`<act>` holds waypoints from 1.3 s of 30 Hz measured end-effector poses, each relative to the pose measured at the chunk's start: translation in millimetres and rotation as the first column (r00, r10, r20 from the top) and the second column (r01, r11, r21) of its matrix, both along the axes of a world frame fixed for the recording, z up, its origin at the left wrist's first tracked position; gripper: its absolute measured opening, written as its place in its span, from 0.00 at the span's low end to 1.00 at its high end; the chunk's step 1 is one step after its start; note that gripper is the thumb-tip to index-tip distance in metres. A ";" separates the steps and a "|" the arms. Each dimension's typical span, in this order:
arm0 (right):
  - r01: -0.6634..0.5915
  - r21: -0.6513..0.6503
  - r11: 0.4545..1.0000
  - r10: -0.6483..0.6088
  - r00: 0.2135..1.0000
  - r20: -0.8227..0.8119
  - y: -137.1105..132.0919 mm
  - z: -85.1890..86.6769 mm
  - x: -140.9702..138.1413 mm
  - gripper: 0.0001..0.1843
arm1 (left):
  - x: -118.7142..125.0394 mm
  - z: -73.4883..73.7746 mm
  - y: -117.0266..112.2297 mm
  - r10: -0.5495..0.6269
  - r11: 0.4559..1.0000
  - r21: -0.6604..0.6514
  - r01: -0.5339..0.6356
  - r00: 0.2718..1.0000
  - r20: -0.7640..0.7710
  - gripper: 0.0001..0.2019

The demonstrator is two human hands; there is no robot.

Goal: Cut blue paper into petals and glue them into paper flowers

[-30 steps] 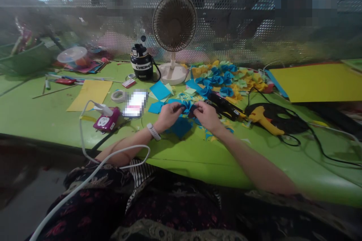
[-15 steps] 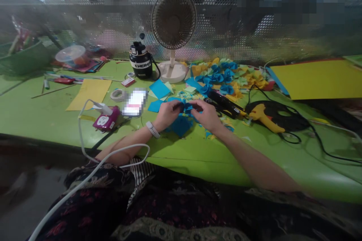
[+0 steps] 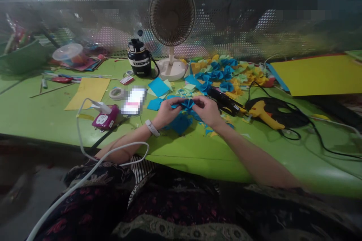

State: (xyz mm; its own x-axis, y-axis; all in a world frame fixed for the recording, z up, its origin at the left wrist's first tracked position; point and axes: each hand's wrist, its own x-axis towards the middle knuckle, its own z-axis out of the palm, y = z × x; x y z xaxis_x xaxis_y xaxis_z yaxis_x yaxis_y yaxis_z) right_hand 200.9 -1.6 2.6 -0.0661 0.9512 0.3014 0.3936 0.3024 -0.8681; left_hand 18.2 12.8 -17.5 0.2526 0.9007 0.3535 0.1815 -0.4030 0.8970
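My left hand and my right hand pinch a small folded blue paper flower between them, and their fingers hide part of it. A white band watch sits on my left wrist. Under my hands lies a blue paper sheet among scattered paper scraps. A black glue gun rests just right of my right hand. A pile of blue, yellow and green paper flowers lies beyond it.
A yellow glue gun with black cords lies to the right, by a yellow board. On the left are a blurred phone, tape roll, yellow paper and pink socket. A fan and black flask stand behind.
My fingers have shifted on the blue paper flower, and more of its folded blue paper now shows between my hands. The whole view has tilted slightly, moving the table higher in the picture.
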 end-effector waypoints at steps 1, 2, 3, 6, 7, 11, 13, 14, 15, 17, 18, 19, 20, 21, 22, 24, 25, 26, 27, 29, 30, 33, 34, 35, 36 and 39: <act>-0.006 -0.016 1.000 0.006 0.999 -0.033 0.6 -0.7 -0.5 0.11 | -0.1 -1.3 0.1 0.007 1.000 0.003 -0.007 1.000 0.002 0.17; -0.015 -0.033 0.999 0.013 0.998 -0.062 1.1 -1.1 -1.0 0.10 | -0.1 -2.3 0.0 0.015 1.000 0.007 -0.015 1.000 0.008 0.16; -0.022 -0.048 0.999 0.018 0.996 -0.086 1.6 -1.2 -1.2 0.10 | -0.1 -3.0 -0.3 0.017 1.000 0.009 -0.018 1.000 0.020 0.16; -0.027 -0.069 0.997 0.018 0.991 -0.130 3.6 0.2 0.7 0.11 | 0.0 -0.7 -1.3 -0.004 1.000 -0.008 0.004 0.996 0.089 0.14; -0.021 -0.070 0.997 0.011 0.990 -0.138 4.8 1.0 2.4 0.12 | -0.5 1.8 -1.2 -0.018 1.000 -0.018 0.020 0.993 0.119 0.13; 0.053 -0.040 0.998 -0.057 0.991 -0.119 13.6 3.1 13.4 0.11 | -8.6 19.6 4.7 -0.008 1.000 -0.017 0.013 0.963 0.271 0.14; 0.099 -0.017 0.995 -0.101 0.991 -0.088 19.4 3.0 18.9 0.10 | -16.1 29.4 11.3 0.069 0.998 -0.008 -0.070 0.935 0.349 0.14; 0.118 -0.009 0.993 -0.118 0.991 -0.069 22.0 2.6 21.1 0.10 | -20.4 33.3 15.2 0.110 0.994 -0.015 -0.112 0.929 0.355 0.13; 0.131 -0.003 0.991 -0.131 0.990 -0.048 24.1 2.2 22.9 0.10 | -24.8 36.2 19.3 0.152 0.988 -0.017 -0.155 0.930 0.334 0.12; 0.151 0.013 0.989 -0.151 0.989 0.006 26.7 1.3 25.5 0.10 | -33.8 38.9 27.2 0.206 0.978 0.001 -0.210 0.963 0.172 0.11; 0.159 0.024 0.987 -0.160 0.986 0.039 27.3 0.9 26.4 0.11 | -38.3 38.9 30.8 0.216 0.976 0.012 -0.217 0.976 0.037 0.10; 0.166 0.037 0.985 -0.168 0.983 0.074 27.6 0.4 27.3 0.11 | -42.7 38.5 34.0 0.207 0.978 0.014 -0.207 0.972 -0.115 0.10; 0.171 0.049 0.984 -0.175 0.978 0.110 27.8 -0.1 28.1 0.11 | -47.0 37.9 36.8 0.197 0.980 0.037 -0.194 0.947 -0.254 0.09; 0.172 0.060 0.983 -0.179 0.973 0.145 28.0 -0.7 29.0 0.12 | -51.2 37.3 39.2 0.206 0.979 0.077 -0.191 0.909 -0.363 0.09; 0.172 0.066 0.983 -0.181 0.967 0.178 28.3 -1.5 30.0 0.12 | -54.9 36.8 41.3 0.232 0.972 0.131 -0.194 0.868 -0.439 0.09; 0.165 0.068 0.984 -0.177 0.955 0.236 29.4 -3.8 31.6 0.13 | -60.5 35.7 44.7 0.213 0.971 0.210 -0.115 0.812 -0.543 0.14; 0.158 0.063 0.985 -0.169 0.951 0.258 30.0 -5.1 32.0 0.13 | -61.9 34.8 46.1 0.186 0.972 0.227 -0.062 0.792 -0.581 0.18; 0.146 0.053 0.988 -0.155 0.949 0.274 30.5 -6.5 32.1 0.14 | -62.4 33.3 47.5 0.155 0.973 0.230 -0.012 0.771 -0.617 0.21; 0.132 0.041 0.990 -0.138 0.950 0.280 30.9 -7.9 31.7 0.14 | -62.0 31.1 48.8 0.128 0.975 0.223 0.028 0.748 -0.652 0.24; 0.104 0.023 0.994 -0.106 0.955 0.277 31.0 -10.4 29.7 0.15 | -58.8 25.4 51.2 0.098 0.977 0.201 0.068 0.696 -0.711 0.26; 0.095 0.021 0.995 -0.098 0.958 0.271 31.0 -11.4 28.3 0.15 | -56.8 22.5 52.0 0.096 0.978 0.195 0.071 0.678 -0.729 0.24; 0.104 0.031 0.994 -0.109 0.963 0.247 31.5 -13.5 24.3 0.15 | -51.5 18.0 52.0 0.132 0.974 0.224 0.045 0.690 -0.711 0.12; 0.111 0.031 0.993 -0.116 0.964 0.238 32.2 -13.9 23.6 0.15 | -50.4 18.4 50.9 0.156 0.969 0.247 0.022 0.720 -0.676 0.10; 0.118 0.027 0.993 -0.121 0.966 0.228 33.1 -14.1 23.2 0.15 | -49.4 19.5 49.2 0.175 0.965 0.264 -0.004 0.757 -0.630 0.10; 0.121 0.021 0.992 -0.122 0.968 0.220 34.1 -14.0 23.3 0.16 | -48.6 21.1 47.0 0.188 0.962 0.270 -0.033 0.796 -0.576 0.10; 0.128 0.014 0.992 -0.128 0.965 0.227 34.1 -10.1 24.2 0.19 | -44.7 25.4 38.9 0.143 0.976 0.211 -0.050 0.880 -0.453 0.12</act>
